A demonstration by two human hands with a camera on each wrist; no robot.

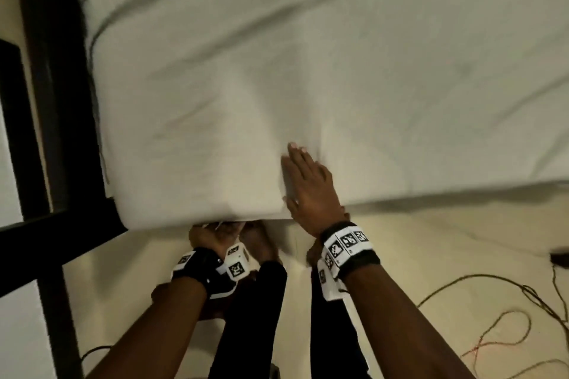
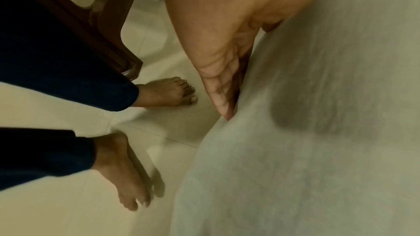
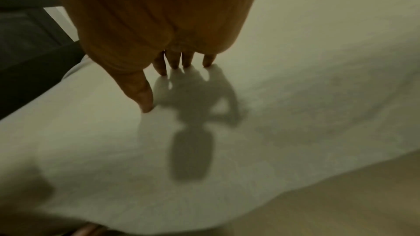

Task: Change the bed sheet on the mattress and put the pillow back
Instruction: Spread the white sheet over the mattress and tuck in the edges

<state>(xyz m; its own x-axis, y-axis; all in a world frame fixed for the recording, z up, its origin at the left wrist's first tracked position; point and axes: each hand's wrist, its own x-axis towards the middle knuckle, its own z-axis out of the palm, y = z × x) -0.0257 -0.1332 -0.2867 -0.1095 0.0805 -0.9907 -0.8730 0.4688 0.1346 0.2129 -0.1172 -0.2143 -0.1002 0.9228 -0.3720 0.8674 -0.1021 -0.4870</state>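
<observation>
Pale tiled floor (image 1: 431, 255) underfoot, dark bed frame (image 1: 46, 101) on the left, loose cables (image 1: 508, 317) on the floor to the right. White bed sheet (image 1: 308, 71) covers the mattress top, still creased toward the far left. My right hand (image 1: 308, 184) lies flat on the near edge, fingers (image 3: 162, 67) straight and slightly spread, pressing the cloth down. My left hand (image 1: 212, 235) is below the mattress edge, fingers (image 2: 223, 85) straight and together, sliding against the hanging sheet; likely tucking. Sheet is light, soft and limp, and will shift easily, so pin the top and work the hem near the corner. Pillow not in view.
</observation>
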